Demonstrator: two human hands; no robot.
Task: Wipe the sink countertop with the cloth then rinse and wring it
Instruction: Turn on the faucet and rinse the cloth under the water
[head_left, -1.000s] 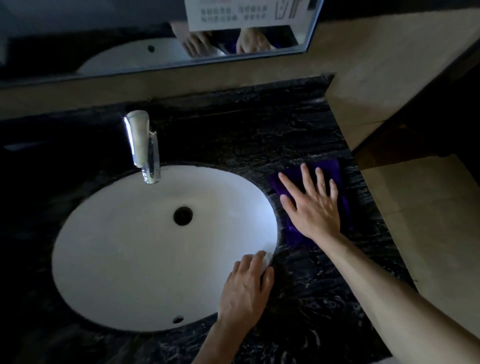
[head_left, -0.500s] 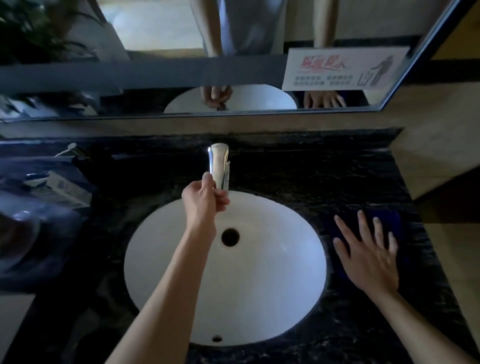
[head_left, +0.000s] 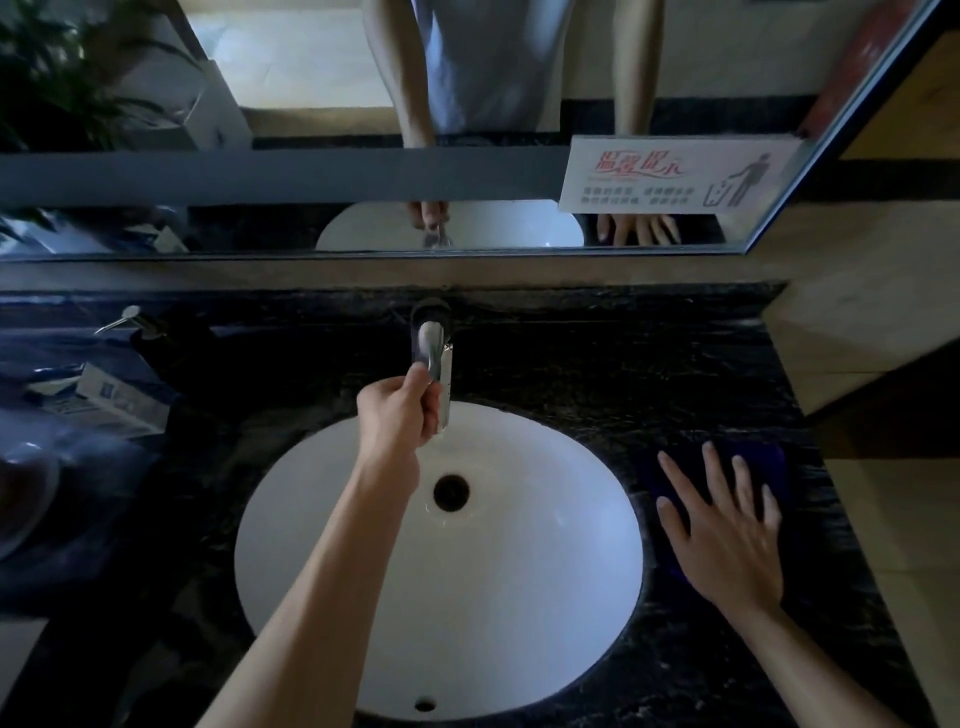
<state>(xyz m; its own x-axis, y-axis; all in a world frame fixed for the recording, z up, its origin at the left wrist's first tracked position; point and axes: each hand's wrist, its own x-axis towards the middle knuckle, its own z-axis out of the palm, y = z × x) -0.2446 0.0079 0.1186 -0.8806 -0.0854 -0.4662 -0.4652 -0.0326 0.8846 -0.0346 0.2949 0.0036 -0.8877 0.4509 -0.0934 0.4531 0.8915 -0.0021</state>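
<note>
we grip faucet handle (head_left: 431, 345) with left hand (head_left: 400, 410) | right hand (head_left: 727, 530) flat on purple cloth (head_left: 769, 462) | cloth right of basin (head_left: 519, 597), spout to its left

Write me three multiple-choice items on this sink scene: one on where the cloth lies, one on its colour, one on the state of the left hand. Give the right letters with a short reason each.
1. Where does the cloth lie?
A. in the basin
B. on the countertop, right of the basin
C. over the faucet

2. What colour is the cloth?
A. white
B. yellow
C. dark purple-blue

3. What is the left hand doing?
A. gripping the faucet
B. lying flat on the cloth
C. hanging idle

Answers:
1 B: it lies on the dark countertop beside the basin, under the flat right hand.
2 C: purple-blue fabric shows past the fingers.
3 A: its fingers curl round the faucet's front end.
</note>
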